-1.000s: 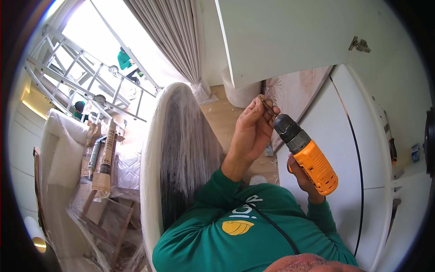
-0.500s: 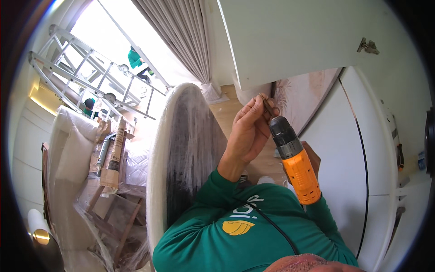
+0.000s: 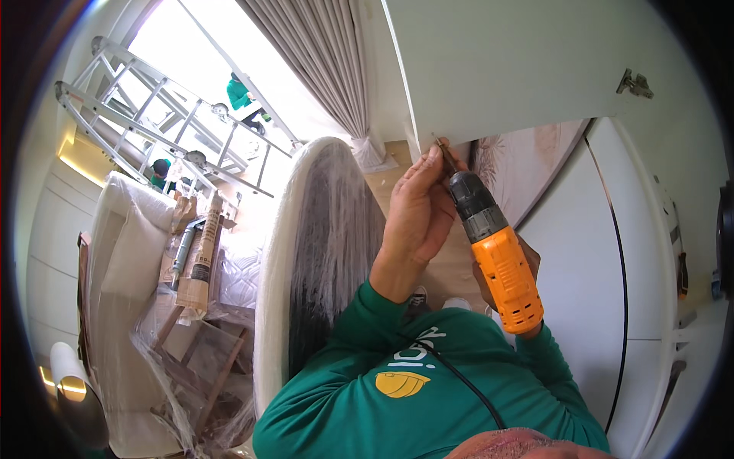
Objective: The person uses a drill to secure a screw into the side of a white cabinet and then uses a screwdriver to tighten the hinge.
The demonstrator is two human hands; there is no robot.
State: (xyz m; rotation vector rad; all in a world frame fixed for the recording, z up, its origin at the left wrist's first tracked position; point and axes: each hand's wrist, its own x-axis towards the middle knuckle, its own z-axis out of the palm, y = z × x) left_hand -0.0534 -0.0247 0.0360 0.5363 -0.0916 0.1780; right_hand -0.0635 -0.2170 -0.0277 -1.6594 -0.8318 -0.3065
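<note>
An orange and black cordless drill (image 3: pixel 505 275) points up and away from me, its chuck close to the lower edge of a white cabinet door (image 3: pixel 527 69). My right hand (image 3: pixel 529 266) is closed round the drill's grip, mostly hidden beneath the drill body. At the chuck's front, my left hand (image 3: pixel 417 210) is closed, thumb and fingers pinching the slim metal drill bit (image 3: pixel 453 161). A thin tip shows just past those fingers, near the door's edge; whether it touches the door I cannot tell. A metal hinge (image 3: pixel 634 84) sits on the door at the right.
A plastic-wrapped chair back (image 3: pixel 325 252) stands close by my left arm. Farther left are a wrapped sofa (image 3: pixel 115 252), a caulking gun (image 3: pixel 183 249) on cardboard, and a metal ladder (image 3: pixel 145 122). Two people in green work beyond. White cabinet fronts (image 3: pixel 566 222) stand at my right.
Both hands and the drill have moved slightly up and away, bringing the bit's tip to the door's lower edge. The view has shifted a little.
</note>
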